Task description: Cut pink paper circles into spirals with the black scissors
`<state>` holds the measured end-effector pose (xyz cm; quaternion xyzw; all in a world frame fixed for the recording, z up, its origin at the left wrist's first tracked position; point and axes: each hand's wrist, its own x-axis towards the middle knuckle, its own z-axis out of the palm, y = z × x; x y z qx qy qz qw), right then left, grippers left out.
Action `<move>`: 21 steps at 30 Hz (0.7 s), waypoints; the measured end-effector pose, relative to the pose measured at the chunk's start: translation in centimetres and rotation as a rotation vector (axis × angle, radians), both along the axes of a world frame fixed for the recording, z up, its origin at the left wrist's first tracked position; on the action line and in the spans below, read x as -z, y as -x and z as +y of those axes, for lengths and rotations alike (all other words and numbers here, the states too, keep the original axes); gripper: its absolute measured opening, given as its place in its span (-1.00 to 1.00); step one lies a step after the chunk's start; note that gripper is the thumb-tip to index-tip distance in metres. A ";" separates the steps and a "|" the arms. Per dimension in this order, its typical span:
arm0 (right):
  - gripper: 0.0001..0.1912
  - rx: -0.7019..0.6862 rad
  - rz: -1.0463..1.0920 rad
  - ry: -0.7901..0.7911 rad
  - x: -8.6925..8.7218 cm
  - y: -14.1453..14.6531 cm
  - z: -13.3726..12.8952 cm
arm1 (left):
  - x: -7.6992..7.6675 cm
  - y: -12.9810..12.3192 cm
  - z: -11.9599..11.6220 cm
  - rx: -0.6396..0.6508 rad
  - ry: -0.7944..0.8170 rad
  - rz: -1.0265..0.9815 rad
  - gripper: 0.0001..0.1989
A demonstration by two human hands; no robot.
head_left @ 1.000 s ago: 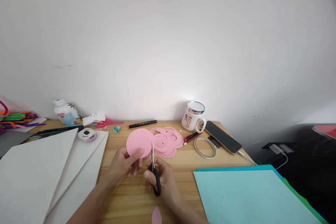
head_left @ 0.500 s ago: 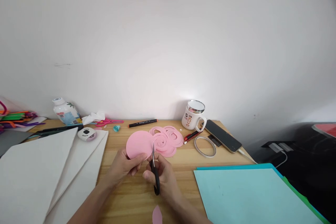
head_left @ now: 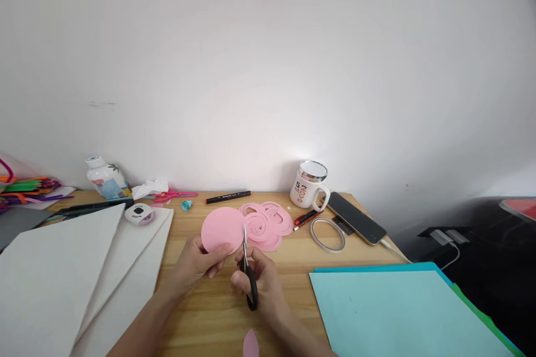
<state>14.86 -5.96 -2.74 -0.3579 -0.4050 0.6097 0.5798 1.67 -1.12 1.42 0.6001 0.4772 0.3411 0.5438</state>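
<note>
A pink paper circle [head_left: 221, 228] is pinched by its lower edge in my left hand [head_left: 201, 262]. In my right hand [head_left: 262, 281] is a pair of black-handled scissors [head_left: 250, 281], blades pointing away from me at the circle's right edge. Whether the blades touch the paper I cannot tell. Behind the scissors lie several overlapping pink paper cutouts [head_left: 272, 222] with curved slits and holes. A small pink petal-shaped piece [head_left: 251, 343] rests on the table close to me.
White sheets [head_left: 54, 273] cover the left side, with a small white device [head_left: 139, 213] on them. Light blue sheets [head_left: 402, 312] lie at right. Toward the wall stand a mug [head_left: 309, 185] and a bottle [head_left: 106, 178]. A phone [head_left: 355, 217], a tape ring [head_left: 328, 235] and a marker [head_left: 228, 197] lie nearby.
My right hand and the scissor handles have shifted very slightly to the right. My left hand keeps its hold on the paper circle, almost unmoved.
</note>
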 end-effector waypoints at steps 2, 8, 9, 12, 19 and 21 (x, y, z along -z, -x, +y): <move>-0.59 0.007 -0.006 0.002 0.0 0.0 0.0 | -0.1 0.0 0.0 0.002 -0.002 0.007 -0.65; -0.63 0.008 -0.024 0.022 -0.3 -0.1 -0.1 | 0.2 0.3 0.2 -0.019 0.008 -0.017 -0.63; -0.64 0.008 -0.027 0.023 -0.3 -0.2 -0.1 | 0.3 0.4 0.3 -0.025 0.010 -0.017 -0.63; -0.65 0.009 -0.041 0.038 -0.4 -0.2 -0.1 | 0.3 0.4 0.3 -0.041 0.024 -0.033 -0.64; -0.69 0.000 -0.001 0.061 0.2 0.3 -0.3 | -0.3 0.2 0.2 -0.017 0.132 -0.188 -0.65; -0.69 -0.008 0.004 0.065 0.6 0.5 -0.2 | -0.2 0.3 0.3 -0.032 0.132 -0.177 -0.67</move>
